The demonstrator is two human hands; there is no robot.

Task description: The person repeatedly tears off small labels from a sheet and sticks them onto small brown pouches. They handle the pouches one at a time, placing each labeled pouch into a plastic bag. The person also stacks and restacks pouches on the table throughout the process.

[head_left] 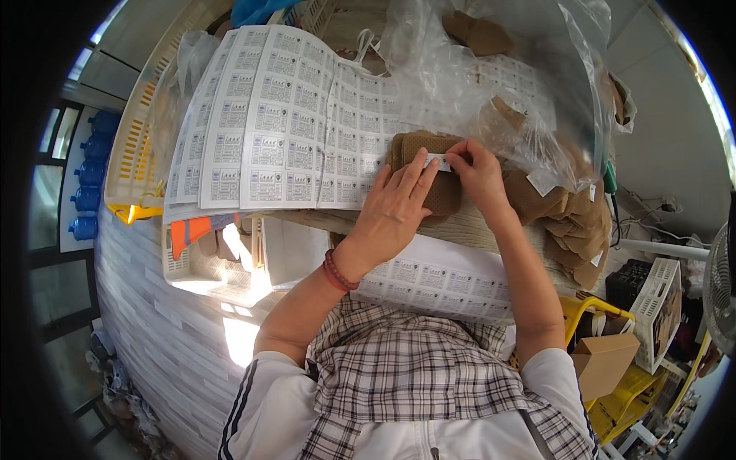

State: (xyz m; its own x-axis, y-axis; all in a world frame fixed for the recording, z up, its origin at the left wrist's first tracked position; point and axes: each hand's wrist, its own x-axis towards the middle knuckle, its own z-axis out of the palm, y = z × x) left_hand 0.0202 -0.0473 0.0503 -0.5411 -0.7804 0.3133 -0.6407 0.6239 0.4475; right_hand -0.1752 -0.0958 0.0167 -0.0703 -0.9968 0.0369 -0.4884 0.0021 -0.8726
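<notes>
My right hand [477, 172] pinches the end of a small white label [438, 159] between thumb and fingers. The label lies across a stack of brown mesh-textured fabric pieces [409, 146]. From the other side my left hand [389, 215] rests flat on the stack, fingers stretched out and their tips at the label's left end. Its thumb lies near a rounded brown piece [443, 195]. Large sheets of printed labels [285, 115] spread over the table to the left. Another label sheet [437, 280] lies across my lap, partly under my forearms.
Several labelled brown pieces [563, 218] overlap in a pile at the right. A clear plastic bag [529, 92] with brown pieces stands behind. A cream crate [142, 130] is at the left, a white basket [215, 280] below the table edge, and a cardboard box [606, 360] at lower right.
</notes>
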